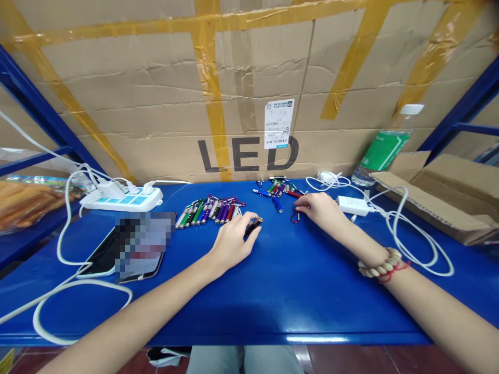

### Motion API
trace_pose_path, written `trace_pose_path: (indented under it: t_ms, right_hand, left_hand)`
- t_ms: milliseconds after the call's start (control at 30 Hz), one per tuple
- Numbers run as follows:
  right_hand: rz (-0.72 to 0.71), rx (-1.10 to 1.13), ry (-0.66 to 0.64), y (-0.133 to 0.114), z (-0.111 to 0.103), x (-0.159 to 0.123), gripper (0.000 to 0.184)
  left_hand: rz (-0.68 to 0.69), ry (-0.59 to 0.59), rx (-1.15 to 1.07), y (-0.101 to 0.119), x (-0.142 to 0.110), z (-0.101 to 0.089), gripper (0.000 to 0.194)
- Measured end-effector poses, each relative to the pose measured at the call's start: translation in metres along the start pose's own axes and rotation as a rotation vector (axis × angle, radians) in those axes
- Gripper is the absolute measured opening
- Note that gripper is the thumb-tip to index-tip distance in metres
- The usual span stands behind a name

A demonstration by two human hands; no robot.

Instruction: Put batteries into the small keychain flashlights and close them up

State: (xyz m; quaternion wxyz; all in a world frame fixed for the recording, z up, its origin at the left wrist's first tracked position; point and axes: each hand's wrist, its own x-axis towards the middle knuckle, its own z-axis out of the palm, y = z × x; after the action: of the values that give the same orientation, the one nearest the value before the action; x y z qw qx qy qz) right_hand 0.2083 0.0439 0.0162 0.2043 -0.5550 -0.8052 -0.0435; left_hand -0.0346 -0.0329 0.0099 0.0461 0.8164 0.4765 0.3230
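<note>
My left hand (234, 240) is closed on a small black keychain flashlight (253, 227), its metal end sticking out past the thumb and finger. My right hand (322, 210) is pinched just above the blue tabletop, with a red carabiner clip (295, 217) hanging at its fingertips. Whether a flashlight body is attached to that clip is hidden by the fingers. Beside my left hand lies a row of several keychain flashlights (208, 212) in silver, green, blue, purple and red. A loose pile of more (278, 188) lies farther back, with a blue flashlight (277, 204) at its front.
At left are a white power strip (150, 200), a phone (102, 253) and another flat device (146, 249), with white cables around. A white adapter (353, 205), a bottle (385, 148) and an open cardboard box (460, 208) stand right. A large carton (156, 104) backs the blue table (273, 301).
</note>
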Motion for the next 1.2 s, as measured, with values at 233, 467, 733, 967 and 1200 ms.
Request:
trace_pose_path:
  t_ms: [233, 467, 733, 967, 1200]
  right_hand:
    - [0.022, 0.666, 0.072, -0.028, -0.006, -0.002, 0.021]
    - [0.032, 1.09, -0.026, -0.075, -0.014, -0.016, 0.032]
    - [0.044, 1.11, -0.109, -0.075, -0.008, -0.021, 0.035]
    - [0.08, 1.206, -0.047, -0.077, -0.009, -0.022, 0.026]
    - [0.235, 1.31, -0.137, -0.08, -0.01, -0.021, 0.028]
  left_hand:
    - [-0.029, 0.005, -0.026, -0.001, 0.002, -0.001, 0.016]
    - [0.006, -0.006, -0.046, -0.002, 0.001, -0.002, 0.022]
    - [0.083, -0.054, -0.065, -0.003, 0.0, -0.004, 0.026]
    - [0.156, -0.091, -0.095, -0.001, -0.002, -0.003, 0.027]
    - [0.094, -0.113, -0.083, 0.002, 0.0, -0.002, 0.025]
